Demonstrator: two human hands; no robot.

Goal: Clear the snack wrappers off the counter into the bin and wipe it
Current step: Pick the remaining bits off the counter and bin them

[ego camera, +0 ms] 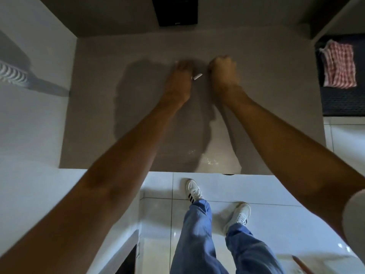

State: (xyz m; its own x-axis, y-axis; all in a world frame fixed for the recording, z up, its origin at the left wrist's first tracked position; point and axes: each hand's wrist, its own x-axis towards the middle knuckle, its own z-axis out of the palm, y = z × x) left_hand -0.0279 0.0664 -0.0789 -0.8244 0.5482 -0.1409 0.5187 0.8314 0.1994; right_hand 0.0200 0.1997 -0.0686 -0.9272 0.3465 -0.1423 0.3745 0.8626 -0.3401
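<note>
Both my arms reach over the grey counter toward its middle. My left hand lies knuckles up, fingers curled down on the surface. A small white wrapper sticks out from under its right side, and a pale scrap shows at its fingertips. My right hand is balled into a fist just to the right, a short gap away. What the fist encloses is hidden. The picture is dim and a little blurred.
A red-and-white checked cloth lies on a dark mat at the right. A black box stands at the counter's back. Pale crumbs sit near the front edge. White walls flank the left; my feet stand on white floor tiles.
</note>
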